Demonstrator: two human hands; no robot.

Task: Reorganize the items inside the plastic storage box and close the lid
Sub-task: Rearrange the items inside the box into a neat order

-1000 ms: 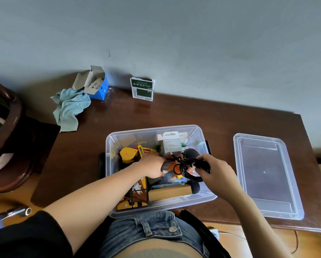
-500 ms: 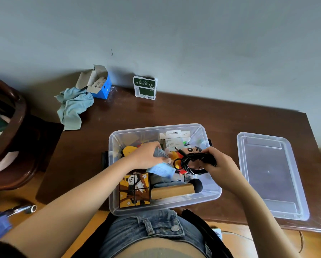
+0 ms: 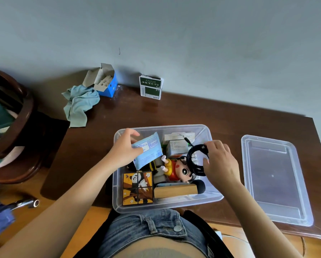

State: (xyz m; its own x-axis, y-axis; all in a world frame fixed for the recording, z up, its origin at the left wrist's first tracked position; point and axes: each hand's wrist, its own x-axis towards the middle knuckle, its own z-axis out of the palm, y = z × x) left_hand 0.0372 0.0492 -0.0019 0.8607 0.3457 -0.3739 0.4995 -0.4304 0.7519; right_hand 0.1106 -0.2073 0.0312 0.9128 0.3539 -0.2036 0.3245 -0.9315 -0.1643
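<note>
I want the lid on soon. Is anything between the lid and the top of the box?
Yes. Both hands are over the open storage box: the left hand holds a blue packet, the right hand a coiled black cable. The lid lies on the table, right of the box.

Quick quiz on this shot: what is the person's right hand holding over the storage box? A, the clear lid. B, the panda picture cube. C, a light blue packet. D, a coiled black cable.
D: the right hand pinches the coiled black cable above the storage box, while the left hand holds the light blue packet.
</note>
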